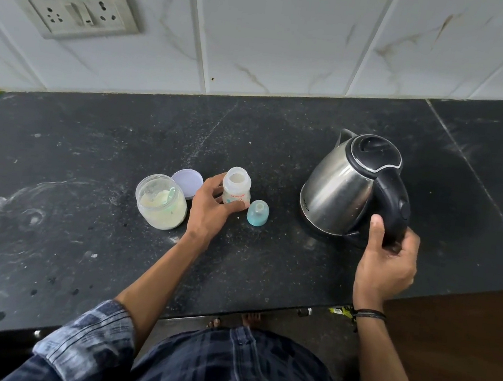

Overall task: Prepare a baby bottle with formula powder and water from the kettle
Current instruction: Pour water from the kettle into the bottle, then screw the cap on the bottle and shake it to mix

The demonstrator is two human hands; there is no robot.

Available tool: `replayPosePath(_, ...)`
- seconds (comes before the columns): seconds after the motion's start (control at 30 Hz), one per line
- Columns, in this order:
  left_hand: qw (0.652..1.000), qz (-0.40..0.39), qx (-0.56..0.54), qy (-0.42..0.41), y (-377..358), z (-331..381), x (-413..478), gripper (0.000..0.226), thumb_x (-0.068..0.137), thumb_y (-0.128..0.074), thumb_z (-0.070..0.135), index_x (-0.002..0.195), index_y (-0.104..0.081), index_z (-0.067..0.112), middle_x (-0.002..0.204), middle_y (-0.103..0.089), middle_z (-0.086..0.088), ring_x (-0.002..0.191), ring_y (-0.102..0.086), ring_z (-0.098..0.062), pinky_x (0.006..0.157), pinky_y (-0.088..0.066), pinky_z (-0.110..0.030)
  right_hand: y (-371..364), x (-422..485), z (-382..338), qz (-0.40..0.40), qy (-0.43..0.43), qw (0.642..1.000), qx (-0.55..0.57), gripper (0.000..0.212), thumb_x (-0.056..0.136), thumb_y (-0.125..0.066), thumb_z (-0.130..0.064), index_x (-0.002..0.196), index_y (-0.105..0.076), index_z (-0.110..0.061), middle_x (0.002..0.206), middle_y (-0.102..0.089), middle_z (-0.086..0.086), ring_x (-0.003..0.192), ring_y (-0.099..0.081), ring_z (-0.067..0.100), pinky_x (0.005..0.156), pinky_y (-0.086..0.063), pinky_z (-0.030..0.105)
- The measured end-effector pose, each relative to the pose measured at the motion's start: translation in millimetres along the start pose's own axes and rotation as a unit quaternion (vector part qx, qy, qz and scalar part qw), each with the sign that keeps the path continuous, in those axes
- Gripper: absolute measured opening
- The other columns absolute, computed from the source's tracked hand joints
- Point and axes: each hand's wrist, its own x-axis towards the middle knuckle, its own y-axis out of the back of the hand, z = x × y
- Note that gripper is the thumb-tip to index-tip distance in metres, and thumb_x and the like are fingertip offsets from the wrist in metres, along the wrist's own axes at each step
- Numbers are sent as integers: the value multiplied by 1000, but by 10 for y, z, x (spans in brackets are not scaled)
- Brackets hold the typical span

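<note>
A small open baby bottle (236,185) stands upright on the black counter (82,233), and my left hand (210,213) grips its lower part. Just right of it stands the blue cap with the teat (257,212). To the left is an open jar of formula powder (161,202) with a green scoop lying inside, and its pale lid (186,183) rests behind it. A steel kettle (338,190) with a closed black lid stands on the counter at the right. My right hand (387,262) is wrapped around its black handle (394,203).
A white tiled wall (292,38) rises behind the counter, with a switch and socket plate (68,0) at the upper left. The counter's front edge runs near my body, and white powder specks lie around the jar.
</note>
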Motion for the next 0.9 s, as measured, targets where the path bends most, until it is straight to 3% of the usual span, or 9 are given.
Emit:
replayPosePath(0.1,1000,-4,2,-1,-13,-8,-24,70,73,-90,6,136,-62,18,130,-69,1,122,-65,-18,108,-52,-45,-30,-97,81,35,39,996,67,67,86,-81,-56,133,-57,-15,122,-50,0,96,-59,23,79,-52,31)
replayPosePath(0.17,1000,-8,2,-3,-23,-8,-45,70,72,-90,6,135,-61,19,130,-69,1,121,-65,-18,107,-52,-45,-47,-188,154,81,85,991,63,67,86,-87,-45,130,-53,-8,122,-41,-2,97,-52,33,80,-50,40)
replayPosePath(0.23,1000,-8,1,-3,-22,-8,-58,71,72,-90,6,136,-61,18,131,-69,1,121,-65,-18,106,-53,-45,-84,-299,168,66,151,985,57,57,86,-87,-37,123,-54,-8,120,-40,-9,96,-51,36,80,-49,51)
replayPosePath(0.33,1000,-4,-1,-3,-21,-22,-83,72,72,-91,7,136,-61,17,131,-68,0,121,-65,-18,106,-53,-45,-180,-493,117,-60,234,969,54,37,89,-83,-26,113,-60,-11,118,-48,-13,101,-53,23,78,-48,56)
replayPosePath(0.43,1000,-5,-2,-7,-35,-43,-138,71,71,-91,9,135,-62,18,130,-69,1,120,-66,-17,106,-54,-44,-320,-646,22,-238,253,937,44,26,90,-80,-16,111,-65,-15,110,-58,-5,102,-55,14,84,-51,47)
replayPosePath(0.6,1000,12,1,-14,35,-100,-200,68,72,-88,6,134,-63,17,127,-71,0,119,-67,-18,105,-53,-45,-639,-768,-122,-462,216,857,-76,59,85,-83,-16,139,-59,-15,132,-55,4,122,-54,25,102,-51,45)
replayPosePath(0.73,1000,12,11,-8,94,-138,-228,69,72,-88,7,135,-62,20,127,-71,1,119,-66,-17,105,-54,-44,-914,-763,-217,-507,204,829,-123,74,88,-82,-19,153,-47,-18,149,-50,6,133,-49,28,107,-47,42)
replayPosePath(0.9,1000,14,24,5,98,-184,-263,71,72,-89,10,136,-60,24,128,-69,5,119,-64,-13,105,-54,-42,-1056,-707,-241,-492,186,838,-144,61,85,-82,-17,141,-58,-21,134,-66,6,120,-60,31,97,-48,39)
